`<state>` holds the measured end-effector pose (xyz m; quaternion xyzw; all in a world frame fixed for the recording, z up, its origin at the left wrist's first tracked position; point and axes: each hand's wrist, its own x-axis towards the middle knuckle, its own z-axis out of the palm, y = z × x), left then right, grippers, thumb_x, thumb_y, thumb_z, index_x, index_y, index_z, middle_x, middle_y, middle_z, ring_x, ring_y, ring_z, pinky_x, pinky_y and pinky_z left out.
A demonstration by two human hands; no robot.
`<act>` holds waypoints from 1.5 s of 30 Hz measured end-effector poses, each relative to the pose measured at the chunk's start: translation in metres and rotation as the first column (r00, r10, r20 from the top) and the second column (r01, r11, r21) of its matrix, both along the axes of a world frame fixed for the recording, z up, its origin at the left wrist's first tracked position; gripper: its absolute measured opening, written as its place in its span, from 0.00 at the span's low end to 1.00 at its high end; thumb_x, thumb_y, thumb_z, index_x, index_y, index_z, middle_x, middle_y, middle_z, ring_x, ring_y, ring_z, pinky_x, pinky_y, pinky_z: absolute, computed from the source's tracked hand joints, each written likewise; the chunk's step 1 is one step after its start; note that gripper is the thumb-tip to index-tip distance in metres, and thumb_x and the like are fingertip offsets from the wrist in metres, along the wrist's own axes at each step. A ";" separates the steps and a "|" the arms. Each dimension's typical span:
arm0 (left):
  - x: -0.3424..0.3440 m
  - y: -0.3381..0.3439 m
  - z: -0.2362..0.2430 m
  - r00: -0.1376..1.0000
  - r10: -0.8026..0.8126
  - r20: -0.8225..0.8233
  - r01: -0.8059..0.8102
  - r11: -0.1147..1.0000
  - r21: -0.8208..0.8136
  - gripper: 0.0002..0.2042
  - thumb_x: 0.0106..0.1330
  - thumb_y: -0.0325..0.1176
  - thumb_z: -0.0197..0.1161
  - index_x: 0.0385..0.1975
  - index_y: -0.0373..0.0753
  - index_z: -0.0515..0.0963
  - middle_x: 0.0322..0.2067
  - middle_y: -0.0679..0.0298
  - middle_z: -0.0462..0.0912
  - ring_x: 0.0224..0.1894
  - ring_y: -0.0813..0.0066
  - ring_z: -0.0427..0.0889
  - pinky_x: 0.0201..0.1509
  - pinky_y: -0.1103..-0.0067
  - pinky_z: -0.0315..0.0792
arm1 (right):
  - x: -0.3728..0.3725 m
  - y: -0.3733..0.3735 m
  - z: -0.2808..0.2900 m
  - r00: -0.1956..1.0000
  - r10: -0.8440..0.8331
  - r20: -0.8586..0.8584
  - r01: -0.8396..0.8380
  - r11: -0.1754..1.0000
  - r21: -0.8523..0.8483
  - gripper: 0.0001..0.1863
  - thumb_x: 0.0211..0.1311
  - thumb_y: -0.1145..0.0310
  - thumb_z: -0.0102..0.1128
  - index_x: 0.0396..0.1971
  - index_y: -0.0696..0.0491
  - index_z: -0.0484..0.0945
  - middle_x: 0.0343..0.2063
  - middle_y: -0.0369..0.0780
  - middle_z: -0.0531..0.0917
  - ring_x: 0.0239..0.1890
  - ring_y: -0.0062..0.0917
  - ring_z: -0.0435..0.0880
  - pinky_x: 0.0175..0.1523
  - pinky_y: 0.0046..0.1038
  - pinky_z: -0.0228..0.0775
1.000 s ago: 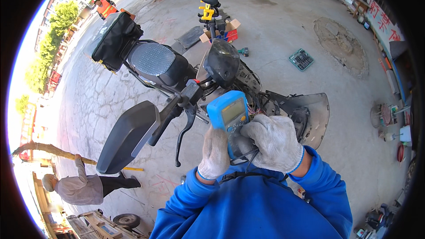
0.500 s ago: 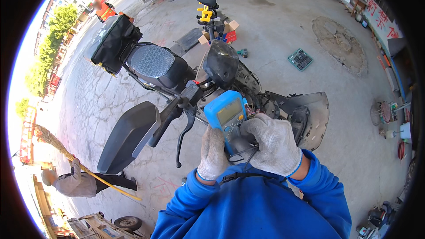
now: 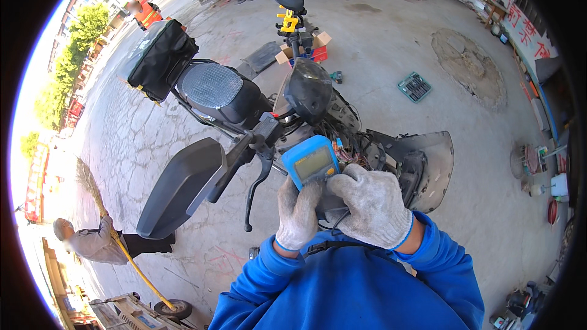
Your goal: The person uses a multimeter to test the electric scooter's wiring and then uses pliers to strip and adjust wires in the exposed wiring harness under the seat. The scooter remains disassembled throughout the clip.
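Observation:
My gloved left hand (image 3: 298, 212) is closed round the lower part of a blue multimeter (image 3: 313, 160), its fingers lying over the front below the grey display. Beside it, my gloved right hand (image 3: 374, 205) is closed, thumb and fingers gathered on black test leads (image 3: 335, 209) at the meter's lower right. The fingertips are partly hidden behind the leads. Just beyond my hands stands a scooter, its front panels off and loose wiring (image 3: 351, 154) bared. Its brake lever (image 3: 260, 189) is left of the meter.
A large handguard (image 3: 180, 186) sticks out at the left. A detached front panel (image 3: 437, 165) lies right of the scooter. Farther off are an open tool case (image 3: 414, 87) and a cardboard box (image 3: 319, 46). At the left, a person (image 3: 101, 241) holds a long-handled broom.
The multimeter has dropped and tilted, and my left fingers have come across its front. My right hand has shifted slightly down. The person's broom handle now stands steeper.

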<state>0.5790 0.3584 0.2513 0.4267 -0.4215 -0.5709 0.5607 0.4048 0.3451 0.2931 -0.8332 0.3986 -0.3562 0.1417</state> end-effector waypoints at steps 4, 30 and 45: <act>0.006 0.000 -0.006 0.995 -0.053 -0.084 0.057 0.997 0.050 0.23 0.75 0.34 0.56 0.66 0.29 0.70 0.52 0.50 0.85 0.49 0.63 0.88 0.53 0.70 0.85 | 0.001 -0.001 -0.002 1.000 -0.001 0.024 0.002 1.000 -0.023 0.20 0.44 0.64 0.76 0.39 0.50 0.80 0.29 0.40 0.78 0.24 0.36 0.83 0.29 0.37 0.74; 0.014 -0.005 -0.028 0.959 -0.200 -0.201 0.209 0.978 0.023 0.29 0.85 0.52 0.46 0.74 0.35 0.64 0.66 0.54 0.75 0.64 0.65 0.79 0.69 0.68 0.76 | 0.008 -0.013 0.004 0.997 0.073 -0.038 -0.069 0.994 0.085 0.15 0.43 0.69 0.74 0.33 0.49 0.79 0.28 0.41 0.78 0.26 0.39 0.83 0.30 0.39 0.76; 0.028 -0.001 -0.026 0.921 -0.120 -0.370 0.177 0.976 0.124 0.36 0.81 0.64 0.40 0.72 0.37 0.66 0.63 0.50 0.79 0.63 0.58 0.81 0.69 0.62 0.76 | 0.003 -0.022 -0.002 0.978 0.207 0.017 -0.205 0.976 -0.076 0.18 0.46 0.76 0.74 0.39 0.49 0.81 0.29 0.41 0.81 0.24 0.33 0.83 0.27 0.34 0.74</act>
